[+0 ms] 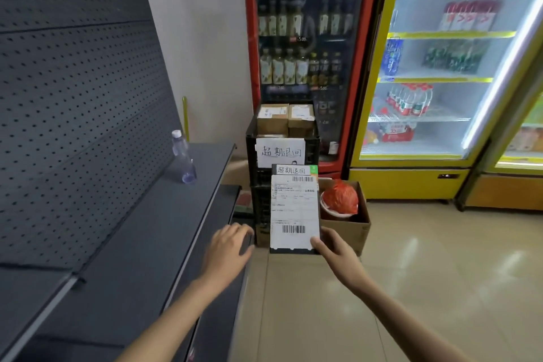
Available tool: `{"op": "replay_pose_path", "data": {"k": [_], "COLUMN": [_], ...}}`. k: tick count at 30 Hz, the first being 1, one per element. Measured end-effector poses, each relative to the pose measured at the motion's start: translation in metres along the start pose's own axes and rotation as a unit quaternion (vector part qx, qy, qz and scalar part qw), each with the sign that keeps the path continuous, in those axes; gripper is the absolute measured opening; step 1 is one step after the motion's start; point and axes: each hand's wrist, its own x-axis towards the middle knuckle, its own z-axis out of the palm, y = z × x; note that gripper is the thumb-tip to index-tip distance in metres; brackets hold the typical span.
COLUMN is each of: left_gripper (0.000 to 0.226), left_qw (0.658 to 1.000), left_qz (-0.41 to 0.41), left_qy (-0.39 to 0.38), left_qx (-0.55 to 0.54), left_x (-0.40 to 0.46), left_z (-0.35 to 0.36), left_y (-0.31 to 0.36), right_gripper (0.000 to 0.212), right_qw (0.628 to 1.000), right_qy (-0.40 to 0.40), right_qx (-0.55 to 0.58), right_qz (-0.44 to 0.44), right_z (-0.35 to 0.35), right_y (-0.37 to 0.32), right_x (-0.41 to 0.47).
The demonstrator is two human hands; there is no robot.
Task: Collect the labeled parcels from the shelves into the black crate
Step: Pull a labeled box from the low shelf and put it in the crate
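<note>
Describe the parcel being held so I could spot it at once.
Find the red fridge with the black crate stacked before it. Just in front of the crate, the right hand holds up a flat dark parcel by its lower corner. Unlike the brown boxes in the crate, it is covered by a long white barcoded label.

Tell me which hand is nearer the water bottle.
Left. The left hand hovers over the shelf edge, below and right of the bottle; the right hand is farther right, holding the parcel.
</note>
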Motion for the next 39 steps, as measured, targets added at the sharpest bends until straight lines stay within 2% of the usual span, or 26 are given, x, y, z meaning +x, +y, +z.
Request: {"op": "replay_pose_path", "data": {"k": [4,12,15,17,21,24,29,33,39], "left_gripper": [0.02,0.019,0.019,0.019,0.022,0.024,0.025,0.029,0.047], "left_qw": [1.0,1.0,1.0,1.0,1.0,0.999,0.999,0.997,0.994], "left_qz": [-0.016,-0.013,-0.006,0.003,0.015,0.026,0.052,0.067,0.056], "left_qy": [-0.006,-0.002,-0.003,-0.004,-0.005,0.005,-0.011,-0.05,-0.094], "left_qx": [0.004,0.001,-0.005,-0.007,-0.019,-0.026,-0.012,0.0,-0.021], "left_x": [0.089,0.23,0.277,0.31,0.386,0.45,0.553,0.605,0.635], "left_z": [0.027,0.074,0.093,0.106,0.135,0.158,0.183,0.203,0.241], "left_y": [-0.015,-0.033,-0.046,-0.059,-0.088,-0.117,-0.159,-0.182,-0.192], "right_gripper": [0.046,0.034,0.038,0.035,0.042,0.038,0.049,0.047,0.061], "right_qw": [1.0,1.0,0.999,0.999,0.999,0.999,0.998,0.998,0.994], "right_qy": [-0.001,0.003,0.006,0.002,0.018,0.024,0.044,0.037,-0.006], "right_qx": [-0.006,-0.03,-0.034,-0.033,-0.034,-0.039,-0.029,-0.03,-0.099], "right_qz": [0.006,0.005,0.012,0.019,0.02,0.016,0.024,0.031,0.04], "right_z": [-0.024,-0.057,-0.063,-0.064,-0.061,-0.056,-0.045,-0.04,-0.045], "right_y": [0.001,-0.001,0.004,0.007,0.011,0.006,0.0,-0.001,0.01], "right_x": [0.095,0.241,0.287,0.319,0.394,0.457,0.557,0.608,0.641]}}
